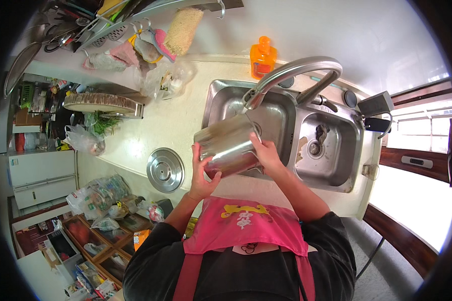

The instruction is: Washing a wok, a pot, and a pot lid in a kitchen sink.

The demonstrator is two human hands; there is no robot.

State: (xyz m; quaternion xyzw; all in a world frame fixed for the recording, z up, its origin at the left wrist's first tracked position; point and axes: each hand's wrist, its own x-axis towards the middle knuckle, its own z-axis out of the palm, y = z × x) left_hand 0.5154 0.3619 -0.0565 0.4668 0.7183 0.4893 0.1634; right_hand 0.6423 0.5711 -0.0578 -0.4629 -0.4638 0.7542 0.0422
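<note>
A stainless steel pot [229,145] is tipped on its side over the near left part of the large sink basin [220,92]. My left hand [203,178] supports it at the left end, fingers spread along the wall. At the other end, my right hand [265,153] grips it near the rim. The pot's inside is hidden from me. Directly above it hangs the spout of a curved metal faucet [305,66]; whether water runs from it is hard to tell. Left of the pot, a round steel lid [165,170] lies on the counter [135,141].
The small basin [337,165] at right holds a dark wet scrap near its drain. An orange bottle [263,58] stands behind the sink. Sponges and cloths [147,49] hang at upper left, above a plastic bag [169,82]. A thick round chopping board [100,103] stands on edge farther left.
</note>
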